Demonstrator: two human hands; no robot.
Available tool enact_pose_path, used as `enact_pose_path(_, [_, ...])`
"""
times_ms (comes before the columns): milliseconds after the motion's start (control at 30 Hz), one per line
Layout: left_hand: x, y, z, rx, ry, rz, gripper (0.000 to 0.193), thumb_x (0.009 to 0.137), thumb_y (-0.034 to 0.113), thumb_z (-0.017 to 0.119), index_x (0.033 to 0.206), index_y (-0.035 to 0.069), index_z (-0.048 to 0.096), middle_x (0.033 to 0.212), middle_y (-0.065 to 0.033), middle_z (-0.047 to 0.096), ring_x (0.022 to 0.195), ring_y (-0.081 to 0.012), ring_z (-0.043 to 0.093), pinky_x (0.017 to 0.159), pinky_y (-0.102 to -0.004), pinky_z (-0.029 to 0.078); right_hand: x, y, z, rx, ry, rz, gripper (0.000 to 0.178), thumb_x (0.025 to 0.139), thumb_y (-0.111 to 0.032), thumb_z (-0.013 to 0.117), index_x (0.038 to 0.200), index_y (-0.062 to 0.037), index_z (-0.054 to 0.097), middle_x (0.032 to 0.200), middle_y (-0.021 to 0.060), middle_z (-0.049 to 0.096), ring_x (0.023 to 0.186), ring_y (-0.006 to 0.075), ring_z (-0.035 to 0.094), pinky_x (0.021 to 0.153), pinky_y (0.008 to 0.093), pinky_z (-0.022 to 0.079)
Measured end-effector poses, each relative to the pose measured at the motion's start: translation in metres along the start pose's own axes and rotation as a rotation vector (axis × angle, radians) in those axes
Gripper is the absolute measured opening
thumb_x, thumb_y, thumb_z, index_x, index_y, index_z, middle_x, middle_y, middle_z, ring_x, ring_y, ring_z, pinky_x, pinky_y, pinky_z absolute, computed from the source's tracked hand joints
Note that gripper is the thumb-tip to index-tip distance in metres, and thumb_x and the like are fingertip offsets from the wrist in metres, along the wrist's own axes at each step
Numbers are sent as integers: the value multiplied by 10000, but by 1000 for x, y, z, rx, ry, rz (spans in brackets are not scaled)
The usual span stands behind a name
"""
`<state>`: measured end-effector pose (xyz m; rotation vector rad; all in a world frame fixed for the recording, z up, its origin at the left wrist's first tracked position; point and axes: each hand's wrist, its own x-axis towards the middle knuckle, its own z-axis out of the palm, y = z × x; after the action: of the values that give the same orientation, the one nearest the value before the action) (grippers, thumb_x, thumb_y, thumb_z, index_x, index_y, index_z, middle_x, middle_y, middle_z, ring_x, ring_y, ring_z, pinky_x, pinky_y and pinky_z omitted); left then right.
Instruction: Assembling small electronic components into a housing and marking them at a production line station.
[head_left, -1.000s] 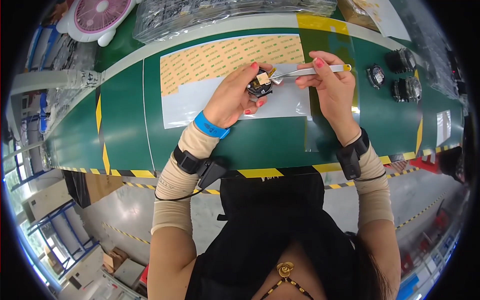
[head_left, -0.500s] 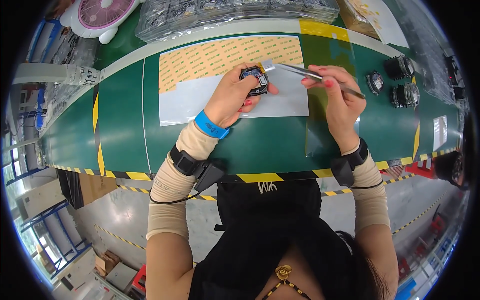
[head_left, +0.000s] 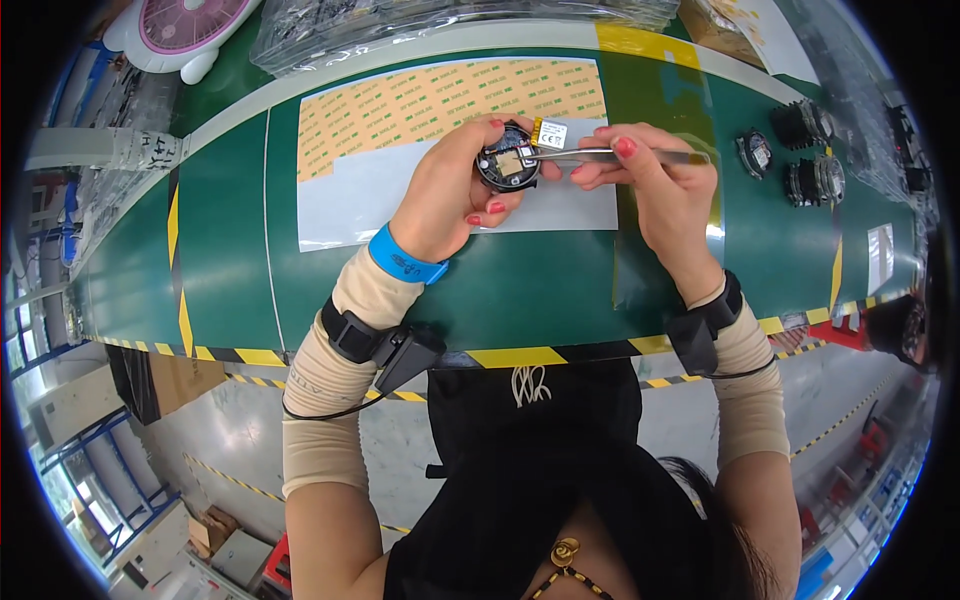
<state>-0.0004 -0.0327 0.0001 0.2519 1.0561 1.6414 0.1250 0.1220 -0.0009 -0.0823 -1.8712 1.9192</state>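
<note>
My left hand (head_left: 447, 185) grips a round black watch-like case (head_left: 509, 172) with its inside electronics facing up. A small silver-white battery (head_left: 551, 135) with a yellow strip sticks out past the case's upper right edge. Pinched in the fingers of my right hand (head_left: 655, 180) is a pair of metal tweezers (head_left: 600, 155), pointing left. Their tips reach over the right part of the open case, just below the battery; whether they touch a part inside is too small to tell.
Beneath my hands lies a sheet of tan adhesive backing (head_left: 400, 115) with a white lower part. At right stand more round black units (head_left: 755, 153) and stacked rings (head_left: 800, 124). Clear plastic trays (head_left: 450, 30) line the back, with a pink-and-white fan (head_left: 185, 25) at far left.
The tweezers' tips have moved from the battery down and left onto the open case. The battery now lies flatter beside it, and my left thumb has come off the case's inside.
</note>
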Motion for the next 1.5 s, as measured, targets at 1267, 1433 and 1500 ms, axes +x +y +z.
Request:
enact_pose_path(1267, [2, -3, 6, 240, 67, 113, 225, 877, 72, 414, 1092, 3, 426, 970, -136, 549, 847, -228, 607, 671, -321, 554, 20, 0, 9, -789, -152, -248, 299, 697, 72, 579, 985, -4, 566, 838, 99, 563, 723, 222, 575, 602, 271, 476])
enact_pose_path(1433, [4, -3, 5, 48, 133, 161, 213, 869, 49, 429, 1075, -2, 434, 966, -133, 551, 834, -224, 610, 661, -321, 564, 18, 2, 14, -855, -188, -417, 322, 664, 82, 595, 970, -13, 571, 814, 95, 560, 709, 226, 577, 582, 278, 479])
enact_pose_path(1500, [3, -2, 7, -7, 146, 158, 210, 867, 44, 432, 1071, -5, 434, 961, -135, 552, 831, -226, 611, 659, -326, 566, 18, -1, 14, -934, -198, -500, 332, 636, 84, 596, 952, -18, 574, 831, 90, 563, 709, 221, 580, 577, 282, 483])
